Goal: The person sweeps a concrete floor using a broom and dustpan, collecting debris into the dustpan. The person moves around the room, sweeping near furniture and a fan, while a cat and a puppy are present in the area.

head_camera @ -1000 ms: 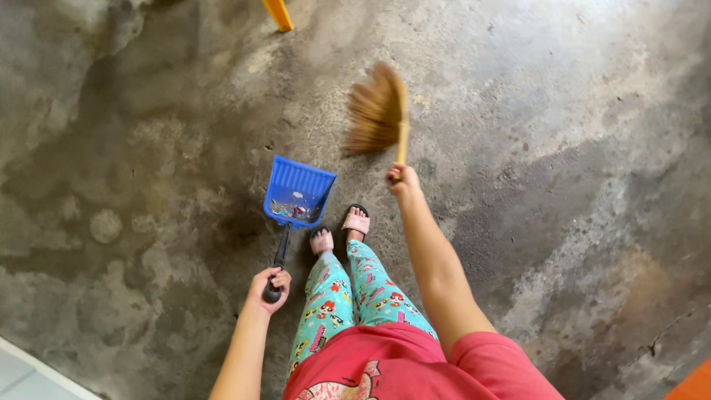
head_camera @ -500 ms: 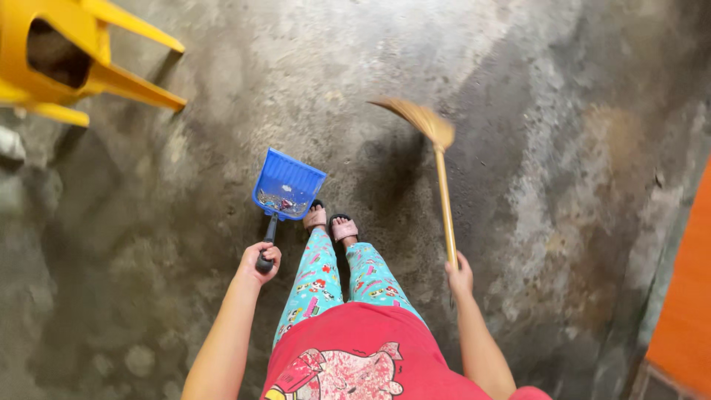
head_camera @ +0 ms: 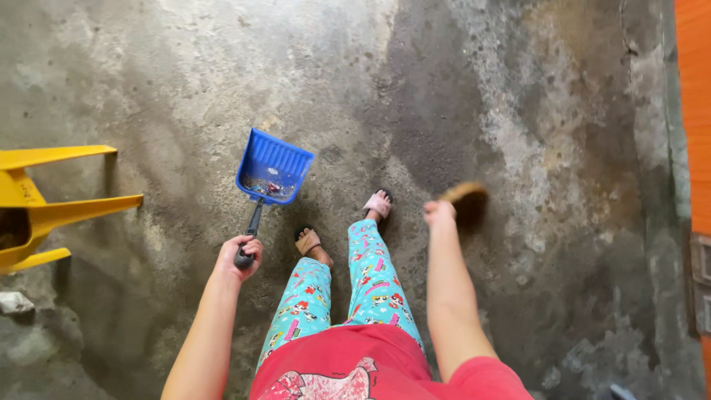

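A blue dustpan (head_camera: 272,166) with litter lying in its ribbed scoop is being gripped by its dark handle in the left hand (head_camera: 238,256) above the concrete floor (head_camera: 185,67), while a straw broom (head_camera: 464,198) is being clasped in the right hand (head_camera: 439,214) beside the sandalled feet.

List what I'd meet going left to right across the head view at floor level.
Yellow chair → left hand on the handle of the blue dustpan → two sandalled feet → right hand holding the broom → orange wall.
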